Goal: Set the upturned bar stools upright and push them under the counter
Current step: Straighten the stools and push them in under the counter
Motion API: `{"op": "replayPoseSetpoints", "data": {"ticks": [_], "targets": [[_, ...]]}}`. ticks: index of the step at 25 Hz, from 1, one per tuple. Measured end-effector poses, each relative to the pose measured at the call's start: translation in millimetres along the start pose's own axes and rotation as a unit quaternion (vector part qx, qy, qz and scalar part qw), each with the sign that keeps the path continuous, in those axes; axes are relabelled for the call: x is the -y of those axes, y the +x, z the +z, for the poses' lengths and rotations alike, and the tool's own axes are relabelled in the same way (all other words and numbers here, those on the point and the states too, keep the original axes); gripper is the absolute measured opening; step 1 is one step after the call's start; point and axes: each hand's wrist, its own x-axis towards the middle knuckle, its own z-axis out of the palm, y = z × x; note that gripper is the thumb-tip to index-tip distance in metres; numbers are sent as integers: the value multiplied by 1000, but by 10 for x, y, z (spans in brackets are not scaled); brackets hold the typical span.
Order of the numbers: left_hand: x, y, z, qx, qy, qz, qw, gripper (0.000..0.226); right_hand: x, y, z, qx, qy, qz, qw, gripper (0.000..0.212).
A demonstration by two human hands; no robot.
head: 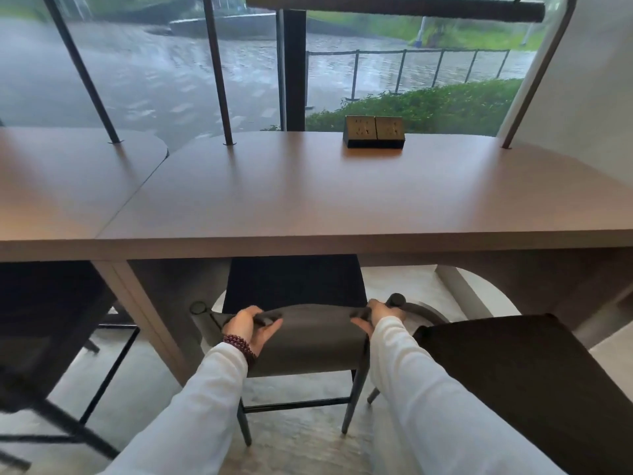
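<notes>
Under the front edge of the desk (308,200) stands a bar stool (308,341), upright on its dark legs on the pale floor (301,443). Its dark seat is already tucked beneath the desk top, while its curved backrest stays on the near side, facing the person. Both hands hold that backrest. The left grip (251,329) has its fingers curled over the top edge near the left end, with the thumb on the near face. The right grip (371,318) clasps the top edge near the right end in the same way. Both arms wear white sleeves, and a dark red beaded bracelet (239,345) circles the left wrist.

Just to the right of the held stool, close to the camera, is the dark seat of a second stool (513,371). At the left edge a third dark stool (51,337) is blurred; I cannot tell how it stands. A socket box (374,132) with two brass-coloured faces sits on the far part of the desk. Thin dark rods (219,70) rise from the desk top in front of a window.
</notes>
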Motion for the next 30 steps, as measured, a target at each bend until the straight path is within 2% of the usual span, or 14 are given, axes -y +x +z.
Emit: {"op": "replayPoseSetpoints", "data": {"ticks": [3,8,12,15,19,21,25,30], "targets": [[23,8,3,11,8,0,1000,14,-1,61,-10,3,51,-6,999,56],[20,-49,30,7,41,-9,999,6,-11,27,-76,31,71,2,997,62],[-50,-133,-7,-2,74,-8,997,29,-21,-52,-148,57,45,2,997,64],[-89,-275,41,-11,182,-29,983,38,-27,-166,-187,82,23,4,996,58],[44,-558,260,100,277,-76,953,60,-67,-369,-250,95,9,-4,995,56],[170,-675,367,149,280,-62,946,57,-76,-473,-336,105,14,1,994,51],[501,-900,492,189,272,-39,943,51,-42,-617,-713,114,41,-3,993,29],[1002,-1262,723,227,264,-37,937,45,116,-711,-1378,129,55,-25,990,46]]}}
